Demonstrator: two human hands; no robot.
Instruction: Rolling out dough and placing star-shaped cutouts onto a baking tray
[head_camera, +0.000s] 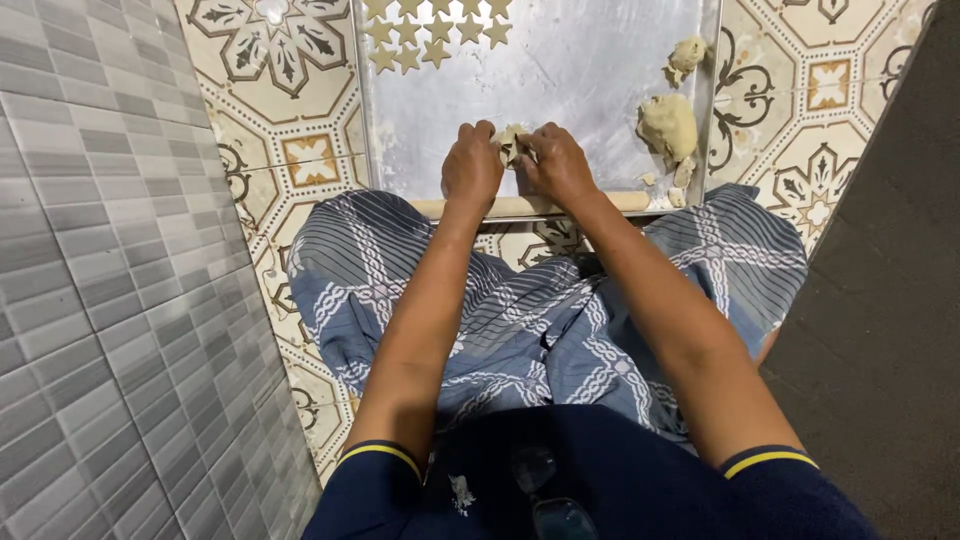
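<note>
both closed on the dough scrap: left hand, right hand. best squeezed gently over the metal tray, away from the star shapes.

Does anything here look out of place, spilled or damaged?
Nothing is damaged. Loose dough scraps lie scattered at the tray's right edge beside the dough lump; the star cutouts sit in tidy rows.

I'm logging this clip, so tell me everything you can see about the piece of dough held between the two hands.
The piece of dough is a small, pale beige lump, soft-looking and crumpled, with uneven folds. It is pinched between the left hand and the right hand, whose fingers cover much of it. It is held just above the near part of the metal tray, beyond the wooden rolling pin.
</note>
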